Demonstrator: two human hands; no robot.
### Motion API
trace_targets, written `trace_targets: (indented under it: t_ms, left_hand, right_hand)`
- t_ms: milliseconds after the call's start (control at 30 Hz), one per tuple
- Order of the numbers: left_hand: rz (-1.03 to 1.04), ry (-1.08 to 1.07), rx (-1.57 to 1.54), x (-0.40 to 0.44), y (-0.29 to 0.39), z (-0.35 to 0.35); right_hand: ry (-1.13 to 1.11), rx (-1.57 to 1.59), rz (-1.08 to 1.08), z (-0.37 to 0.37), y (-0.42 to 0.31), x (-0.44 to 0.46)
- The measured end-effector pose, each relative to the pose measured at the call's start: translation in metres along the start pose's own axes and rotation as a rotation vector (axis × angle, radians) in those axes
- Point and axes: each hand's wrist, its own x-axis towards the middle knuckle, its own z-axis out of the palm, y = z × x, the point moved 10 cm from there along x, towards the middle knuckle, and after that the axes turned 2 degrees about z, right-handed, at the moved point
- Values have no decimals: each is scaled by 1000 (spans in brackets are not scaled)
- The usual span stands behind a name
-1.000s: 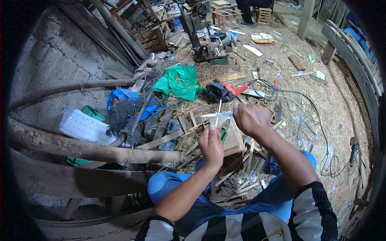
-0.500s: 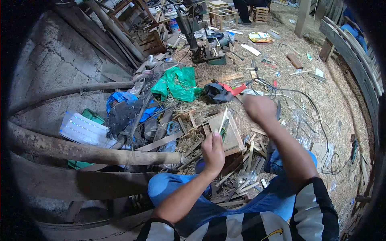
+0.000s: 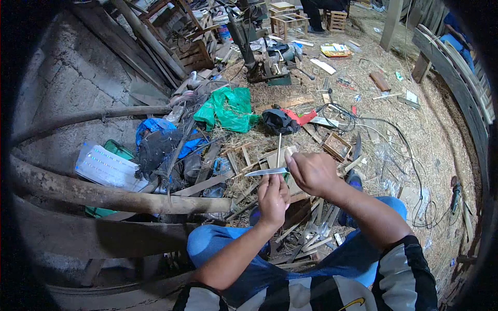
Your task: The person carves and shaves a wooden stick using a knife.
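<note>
My left hand (image 3: pixel 273 201) is closed around the lower end of a thin wooden stick (image 3: pixel 280 146), which points up and away from me. My right hand (image 3: pixel 314 174) grips a knife (image 3: pixel 265 171) by its handle. Its blade lies level across the stick, just above my left fingertips; whether the edge touches the wood I cannot tell. Under the hands is a pale wooden board or block (image 3: pixel 298 193), partly hidden by them. Between my knees lie several wood offcuts (image 3: pixel 315 241).
A small wooden box (image 3: pixel 337 146) stands beyond my right hand. A green plastic bag (image 3: pixel 228 110), a black bag (image 3: pixel 280 121) and a red tool (image 3: pixel 303 117) lie ahead. Cables (image 3: pixel 394 129) cross the shavings at right. A thick pole (image 3: pixel 124 196) runs along the left.
My right hand has come left and down toward my left hand, bringing the knife blade across the stick. The small wooden box has come into view from behind it.
</note>
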Motion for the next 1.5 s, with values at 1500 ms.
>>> trace_targets:
  t_ms: [1500]
  left_hand:
    - [-360, -244, -301, -9, -24, 19]
  right_hand:
    - [-57, 838, 314, 11, 57, 22]
